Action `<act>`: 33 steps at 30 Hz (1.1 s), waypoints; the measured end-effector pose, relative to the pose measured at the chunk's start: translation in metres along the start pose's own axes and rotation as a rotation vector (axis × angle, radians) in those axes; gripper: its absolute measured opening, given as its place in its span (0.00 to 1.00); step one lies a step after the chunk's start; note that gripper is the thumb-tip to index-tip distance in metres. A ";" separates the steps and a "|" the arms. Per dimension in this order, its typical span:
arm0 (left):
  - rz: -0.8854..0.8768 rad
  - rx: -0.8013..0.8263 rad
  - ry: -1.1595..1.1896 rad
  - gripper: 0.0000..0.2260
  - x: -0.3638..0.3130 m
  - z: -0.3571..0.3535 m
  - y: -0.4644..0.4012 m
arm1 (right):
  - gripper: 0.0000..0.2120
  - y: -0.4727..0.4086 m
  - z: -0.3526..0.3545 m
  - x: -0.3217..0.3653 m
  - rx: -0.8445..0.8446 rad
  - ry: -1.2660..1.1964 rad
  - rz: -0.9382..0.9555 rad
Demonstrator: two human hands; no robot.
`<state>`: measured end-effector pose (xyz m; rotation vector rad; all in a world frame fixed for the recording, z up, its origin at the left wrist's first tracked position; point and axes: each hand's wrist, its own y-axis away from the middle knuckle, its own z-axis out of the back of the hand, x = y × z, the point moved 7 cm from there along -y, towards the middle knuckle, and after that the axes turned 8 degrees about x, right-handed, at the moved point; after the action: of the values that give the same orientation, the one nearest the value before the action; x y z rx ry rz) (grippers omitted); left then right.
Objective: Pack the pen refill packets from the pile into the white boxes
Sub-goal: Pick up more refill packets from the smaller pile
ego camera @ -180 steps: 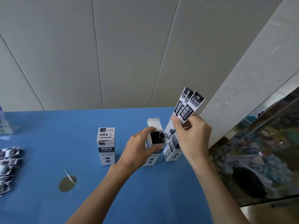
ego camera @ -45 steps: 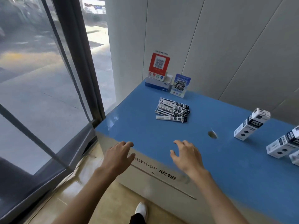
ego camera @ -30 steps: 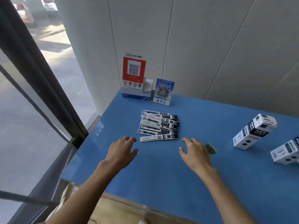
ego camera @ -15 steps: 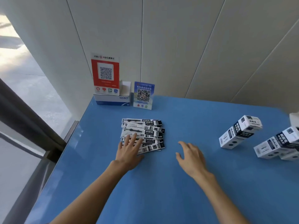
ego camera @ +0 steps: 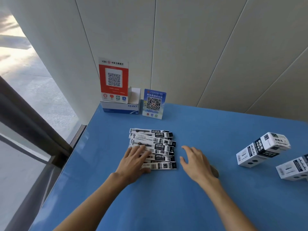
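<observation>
Black-and-white plastic pen refill packets (ego camera: 152, 147) lay fanned mid-frame; flat left hand (ego camera: 135, 161) pressed them, open right hand (ego camera: 195, 161) empty alongside. Best pinch the packets' right ends.

A blue desk (ego camera: 166, 205) fills the lower part of the view and meets a wall of pale panels (ego camera: 191, 47) at its far edge. At the far left corner a red-and-white QR code sign (ego camera: 113, 80) stands on a low white and blue box marked CHNT (ego camera: 120, 108). Just beside it to the right, a smaller blue QR code stand (ego camera: 154, 104) stands upright on the desk. On the left, a dark window frame (ego camera: 31, 125) borders glass showing sunlit pavement (ego camera: 25, 72) outside.
</observation>
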<state>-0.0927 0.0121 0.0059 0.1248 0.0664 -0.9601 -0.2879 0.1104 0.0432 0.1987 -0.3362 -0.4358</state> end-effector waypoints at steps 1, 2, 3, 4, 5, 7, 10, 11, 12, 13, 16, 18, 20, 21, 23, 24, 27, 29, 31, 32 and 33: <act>-0.020 -0.014 -0.005 0.31 0.000 0.001 0.001 | 0.20 -0.002 0.000 0.001 0.000 0.002 0.006; -0.035 -0.036 -0.009 0.30 0.000 0.002 0.001 | 0.19 -0.004 -0.001 0.002 0.001 0.004 0.012; -0.040 -0.061 -0.005 0.30 0.000 0.003 0.003 | 0.19 -0.005 -0.002 0.003 0.001 0.003 0.019; -0.041 -0.078 0.007 0.30 -0.001 0.003 0.004 | 0.19 -0.006 -0.002 0.004 0.002 0.001 0.023; -0.040 -0.089 0.015 0.30 -0.002 0.004 0.005 | 0.19 -0.006 -0.003 0.004 0.005 0.000 0.026; -0.051 -0.103 0.001 0.28 -0.003 0.002 0.005 | 0.19 -0.007 -0.004 0.004 0.002 -0.008 0.029; -0.056 -0.121 -0.014 0.23 -0.005 0.002 0.006 | 0.19 -0.006 -0.004 0.001 -0.018 -0.034 0.029; -0.055 -0.127 -0.005 0.22 -0.005 0.001 0.007 | 0.19 -0.005 -0.004 0.001 -0.021 -0.041 0.028; -0.055 -0.133 0.006 0.22 -0.005 0.000 0.008 | 0.19 -0.005 -0.004 0.000 -0.021 -0.042 0.028; -0.057 -0.135 0.011 0.22 -0.005 -0.001 0.008 | 0.19 -0.004 -0.004 0.000 -0.020 -0.040 0.030; -0.071 -0.151 0.004 0.20 -0.008 -0.002 0.011 | 0.19 -0.002 -0.007 -0.002 -0.019 -0.037 0.031; -0.058 -0.158 -0.008 0.20 -0.008 -0.001 0.012 | 0.19 -0.001 -0.008 -0.004 -0.020 -0.041 0.030; -0.051 -0.172 0.016 0.19 -0.007 -0.001 0.015 | 0.18 0.000 -0.009 -0.004 -0.024 -0.048 0.034; -0.058 -0.174 0.027 0.19 -0.007 -0.001 0.016 | 0.18 0.000 -0.010 -0.004 -0.024 -0.055 0.035; -0.079 -0.189 0.002 0.19 -0.007 -0.001 0.018 | 0.18 -0.001 -0.010 -0.002 -0.020 -0.065 0.037; -0.087 -0.199 -0.014 0.19 -0.007 0.000 0.019 | 0.18 -0.003 -0.010 -0.001 -0.017 -0.067 0.041; -0.094 -0.203 -0.008 0.20 -0.006 0.000 0.021 | 0.18 -0.010 -0.011 0.006 -0.002 -0.092 0.066; -0.096 -0.191 -0.007 0.20 -0.006 -0.001 0.022 | 0.18 -0.016 -0.013 0.010 0.021 -0.106 0.081; -0.109 -0.182 -0.007 0.22 -0.006 -0.001 0.025 | 0.19 -0.021 -0.016 0.014 0.043 -0.100 0.087; -0.111 -0.176 -0.004 0.22 -0.006 -0.001 0.027 | 0.20 -0.023 -0.017 0.015 0.052 -0.099 0.087; -0.110 -0.168 0.002 0.23 -0.005 0.000 0.029 | 0.20 -0.025 -0.019 0.018 0.058 -0.098 0.088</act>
<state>-0.0720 0.0329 0.0083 -0.0330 0.1565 -1.0597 -0.2755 0.0830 0.0242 0.2191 -0.4520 -0.3496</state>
